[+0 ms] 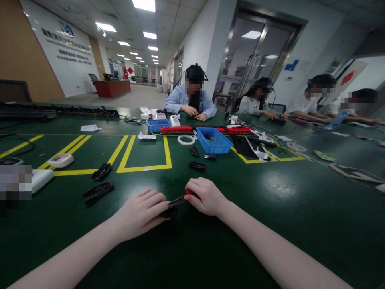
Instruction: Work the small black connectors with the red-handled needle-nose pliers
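Note:
My right hand (206, 196) is closed around the red handle of a pair of pliers (178, 201), whose thin metal jaws point left. The jaw tips meet a small black part (171, 212) by the fingertips of my left hand (142, 210). My left fingers are closed over that part, and most of it is hidden under them. To the left of my left hand lie two black plastic pieces, a longer one (98, 191) in front and a shorter one (102, 171) behind. Beyond my hands another black piece (197, 165) rests on the green table (270, 233).
A blue bin (215, 141) with something dark inside stands ahead, beside a white tape roll (186, 139). Red strips (176, 129) lie behind. A white ring-shaped object (60, 160) sits at left, within yellow tape lines (144, 169). Several people work across the table.

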Available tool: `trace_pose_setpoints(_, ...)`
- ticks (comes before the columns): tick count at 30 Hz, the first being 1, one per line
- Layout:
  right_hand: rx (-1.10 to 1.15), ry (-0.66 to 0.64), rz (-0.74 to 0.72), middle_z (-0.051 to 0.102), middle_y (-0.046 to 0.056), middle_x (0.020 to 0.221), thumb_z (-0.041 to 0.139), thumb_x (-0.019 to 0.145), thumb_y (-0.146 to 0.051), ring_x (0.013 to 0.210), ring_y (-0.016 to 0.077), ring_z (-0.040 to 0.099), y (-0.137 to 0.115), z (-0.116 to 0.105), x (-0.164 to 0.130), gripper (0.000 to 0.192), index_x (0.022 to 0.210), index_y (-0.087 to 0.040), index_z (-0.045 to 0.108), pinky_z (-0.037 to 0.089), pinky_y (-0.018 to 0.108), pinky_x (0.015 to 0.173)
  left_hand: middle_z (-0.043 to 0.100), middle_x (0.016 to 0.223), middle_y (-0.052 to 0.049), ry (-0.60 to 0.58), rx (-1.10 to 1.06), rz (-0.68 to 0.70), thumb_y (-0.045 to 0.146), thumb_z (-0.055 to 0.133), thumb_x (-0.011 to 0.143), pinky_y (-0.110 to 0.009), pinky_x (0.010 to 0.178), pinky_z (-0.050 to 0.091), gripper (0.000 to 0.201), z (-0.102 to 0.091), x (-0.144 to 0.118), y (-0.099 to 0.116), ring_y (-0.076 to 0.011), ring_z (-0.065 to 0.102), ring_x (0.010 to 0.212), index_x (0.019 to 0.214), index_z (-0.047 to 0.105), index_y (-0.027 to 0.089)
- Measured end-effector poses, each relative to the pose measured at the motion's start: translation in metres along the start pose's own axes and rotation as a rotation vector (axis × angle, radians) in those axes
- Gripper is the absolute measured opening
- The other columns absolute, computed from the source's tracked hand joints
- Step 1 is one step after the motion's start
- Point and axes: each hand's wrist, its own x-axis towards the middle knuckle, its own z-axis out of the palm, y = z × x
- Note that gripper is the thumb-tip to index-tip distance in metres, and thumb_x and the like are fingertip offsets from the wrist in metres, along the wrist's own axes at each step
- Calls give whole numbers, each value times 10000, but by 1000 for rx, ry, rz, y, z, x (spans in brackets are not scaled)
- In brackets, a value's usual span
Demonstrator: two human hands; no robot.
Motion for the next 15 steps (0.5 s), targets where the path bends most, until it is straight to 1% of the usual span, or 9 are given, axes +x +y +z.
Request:
trace_pose_setpoints(9,-6,23,14,587,48,777,295,1031,-489,669,167,503,1,0,-1,428,834,-190,530,366,311,653,668,999,-68,41,3,12,263,409,1040,-336,709,419,191,1,0,0,-208,615,840,1087,578,188)
trace_pose_setpoints(12,-2,9,17,589,44,765,319,1030,-466,663,164,508,0,0,-1,400,819,-195,525,371,312,653,670,1009,-75,50,-16,4,253,418,1035,-337,716,437,183,1,0,-1,-210,621,851,1099,578,188)
trace_pose_setpoints(15,2,-8,22,591,41,760,343,1026,-444,661,166,513,0,1,0,369,815,-197,519,374,315,657,666,1021,-75,29,-40,-26,244,445,1023,-335,727,457,176,0,-1,-1,-215,624,877,1132,575,196)
